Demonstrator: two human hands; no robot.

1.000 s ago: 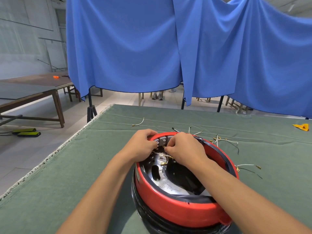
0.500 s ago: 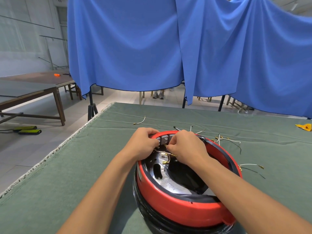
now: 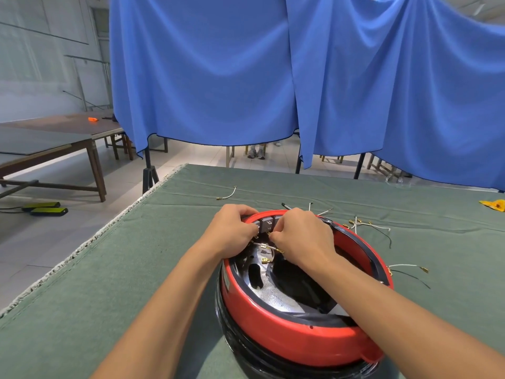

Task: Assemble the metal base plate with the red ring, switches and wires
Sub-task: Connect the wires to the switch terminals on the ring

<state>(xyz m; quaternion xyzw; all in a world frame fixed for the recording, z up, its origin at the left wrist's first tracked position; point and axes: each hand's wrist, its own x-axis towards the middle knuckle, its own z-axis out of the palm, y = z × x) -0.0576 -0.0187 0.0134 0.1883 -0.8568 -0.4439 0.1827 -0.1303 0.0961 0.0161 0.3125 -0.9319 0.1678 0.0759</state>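
The red ring [image 3: 276, 330] sits on the green-clothed worktop [image 3: 109, 283], the metal base plate [image 3: 269, 292] shining inside it. At the ring's far rim, the left hand [image 3: 232, 232] and right hand [image 3: 302, 236] are both curled tight, fingertips pinched at a grey switch [image 3: 265, 225]; what each grips, I cannot tell. Loose wires [image 3: 366, 228] lie just right of the ring; another wire [image 3: 227, 194] lies beyond it.

Workshop or training hall, with a pale tiled floor [image 3: 68, 228] and bare walls. Green felt-covered worktable [image 3: 109, 283] in front, blue cloth screens [image 3: 218, 77] hung on stands at 12 o'clock, long wooden tables [image 3: 54, 143] at 10 o'clock. Loose wires [image 3: 366, 228] with brass terminals scattered at 2 o'clock.
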